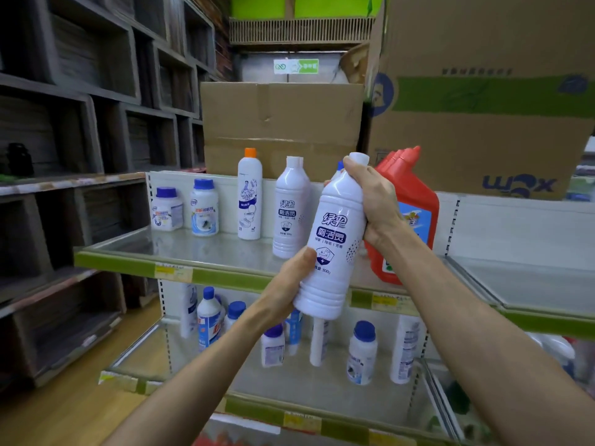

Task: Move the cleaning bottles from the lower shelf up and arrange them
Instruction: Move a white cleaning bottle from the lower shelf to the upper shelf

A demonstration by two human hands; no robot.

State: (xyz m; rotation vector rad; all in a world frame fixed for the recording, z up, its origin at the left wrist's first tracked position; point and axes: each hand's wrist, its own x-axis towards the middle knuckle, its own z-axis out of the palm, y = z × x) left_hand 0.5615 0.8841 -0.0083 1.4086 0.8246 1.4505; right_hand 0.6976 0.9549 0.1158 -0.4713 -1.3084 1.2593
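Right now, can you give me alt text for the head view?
Both hands hold a tilted white bottle before the upper shelf: left hand near its base, right hand at its neck. A matching bottle and a red jug stand behind.

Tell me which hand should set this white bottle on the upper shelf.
Probably the right hand: it grips the held white bottle at the neck, from above, nearer the upper shelf. The left hand only supports the base.

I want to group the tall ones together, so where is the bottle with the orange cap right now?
In the head view, the orange-capped bottle stands upright at the back of the upper shelf, left of centre, between a blue-lidded jar and a white bottle.
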